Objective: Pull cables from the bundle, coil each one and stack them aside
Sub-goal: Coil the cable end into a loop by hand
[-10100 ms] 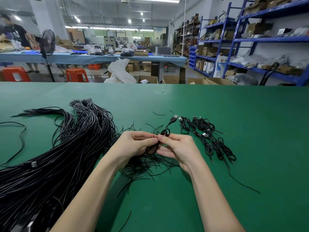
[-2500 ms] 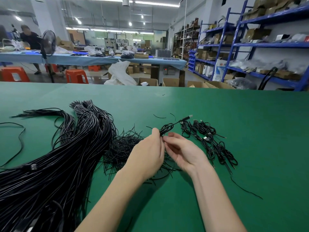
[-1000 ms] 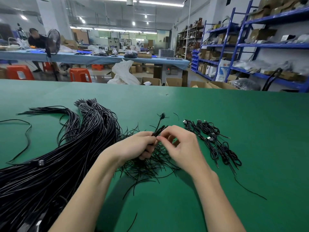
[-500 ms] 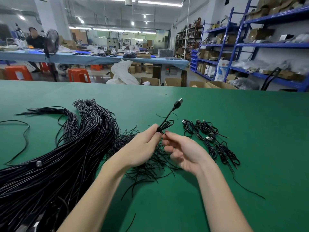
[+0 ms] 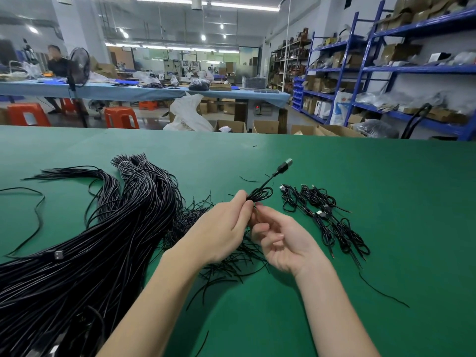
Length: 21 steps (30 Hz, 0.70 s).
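While the head view looks down over the green felt-topped bench (image 5: 360, 176), both bare forearms reach in from the lower edge. Left hand (image 5: 221, 228): back toward the camera, fingers (image 5: 240, 199) pressed together and pinching a small coiled black cable (image 5: 261, 195), held raised off the bench, between the bundle and the stack. Its silver-tipped USB plug (image 5: 284, 166) sticks up and away to the right on a short straight run of cable. Right hand (image 5: 280, 243): palm up just below the coil, fingers loosely curled and spread; index fingertip touching or nearly touching the coil's underside, cannot tell which.

Large bundle of long black cables (image 5: 103, 228) lies to the left, fanning from the near-left corner toward bench centre. Heap of thin black wire offcuts (image 5: 226, 261) under and between the hands. Stack of coiled black cables (image 5: 327, 217) lies right of the hands, apart from them. One loose black cable (image 5: 36, 215) curves at far left.

Background: blue metal shelving (image 5: 360, 73) with cardboard boxes, orange plastic stools (image 5: 121, 117).
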Each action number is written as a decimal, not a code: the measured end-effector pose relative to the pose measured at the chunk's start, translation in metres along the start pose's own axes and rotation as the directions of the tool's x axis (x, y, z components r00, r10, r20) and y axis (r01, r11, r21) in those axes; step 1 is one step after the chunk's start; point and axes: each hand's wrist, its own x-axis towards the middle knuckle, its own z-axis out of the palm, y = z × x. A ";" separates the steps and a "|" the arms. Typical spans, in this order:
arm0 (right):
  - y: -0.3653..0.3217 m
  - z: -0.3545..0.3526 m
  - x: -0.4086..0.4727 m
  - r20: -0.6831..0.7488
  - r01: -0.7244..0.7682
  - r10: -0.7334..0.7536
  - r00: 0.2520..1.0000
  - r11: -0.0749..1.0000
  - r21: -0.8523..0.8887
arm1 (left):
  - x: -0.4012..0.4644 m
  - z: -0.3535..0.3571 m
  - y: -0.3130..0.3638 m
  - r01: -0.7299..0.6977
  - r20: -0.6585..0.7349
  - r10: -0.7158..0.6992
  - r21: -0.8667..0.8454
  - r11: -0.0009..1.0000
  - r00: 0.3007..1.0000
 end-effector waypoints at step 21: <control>0.015 -0.006 0.014 0.401 0.646 -0.794 0.458 -0.013 -0.764 | 0.013 0.010 0.010 0.403 0.098 -0.421 -0.543 0.737 0.902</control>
